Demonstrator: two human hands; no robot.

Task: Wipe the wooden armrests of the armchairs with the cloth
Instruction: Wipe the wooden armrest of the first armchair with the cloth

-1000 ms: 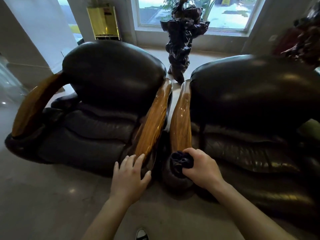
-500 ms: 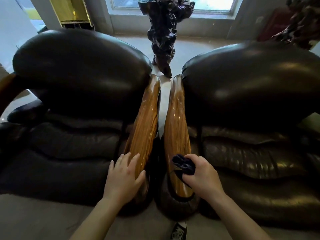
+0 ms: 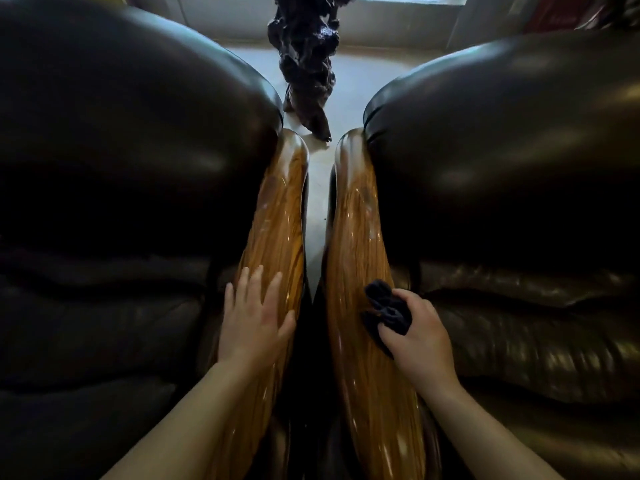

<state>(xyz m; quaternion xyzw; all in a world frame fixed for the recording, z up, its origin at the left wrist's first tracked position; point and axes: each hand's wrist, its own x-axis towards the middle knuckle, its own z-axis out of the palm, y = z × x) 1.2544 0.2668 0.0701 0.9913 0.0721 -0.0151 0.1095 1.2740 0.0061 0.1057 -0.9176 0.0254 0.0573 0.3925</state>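
Two dark leather armchairs stand side by side with a narrow gap between them. The left chair's glossy wooden armrest (image 3: pixel 277 216) and the right chair's wooden armrest (image 3: pixel 356 223) run away from me in the middle of the view. My left hand (image 3: pixel 254 320) lies flat, fingers spread, on the left armrest. My right hand (image 3: pixel 417 337) grips a bunched dark cloth (image 3: pixel 384 306) and presses it on the right armrest about halfway along.
A tall dark gnarled wood sculpture (image 3: pixel 306 64) stands on the pale floor (image 3: pixel 315 209) behind the gap. The chairs' bulging backrests (image 3: pixel 138 133) (image 3: pixel 502 150) flank the armrests. A window sill runs along the back wall.
My view has come forward and down over the chairs. My right hand has slid the cloth from the armrest's front end up along it. My left hand moved further up the left armrest.
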